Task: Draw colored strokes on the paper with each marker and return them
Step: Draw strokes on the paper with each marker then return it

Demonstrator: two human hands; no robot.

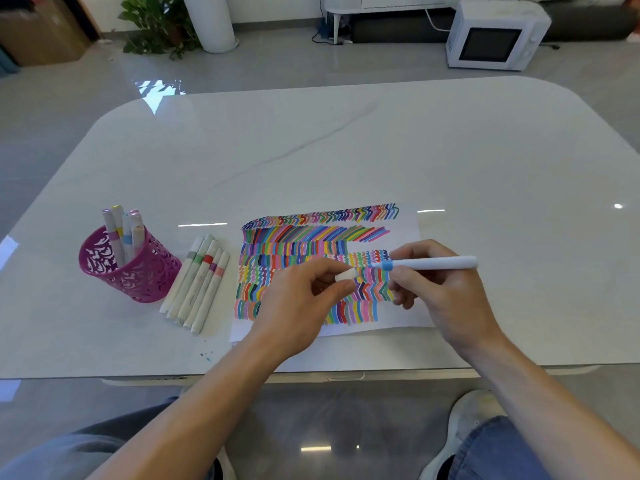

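Well left of the white paper sheet filled with rows of coloured strokes, a magenta perforated pen cup stands on the pale glossy surface, holding several white markers with coloured bands; between cup and paper lie five white markers in a row, just beside the paper's left edge; over the paper, the left hand pinches a small white cap; the right hand grasps a white marker with a blue band, its tip pointing left towards the cap.
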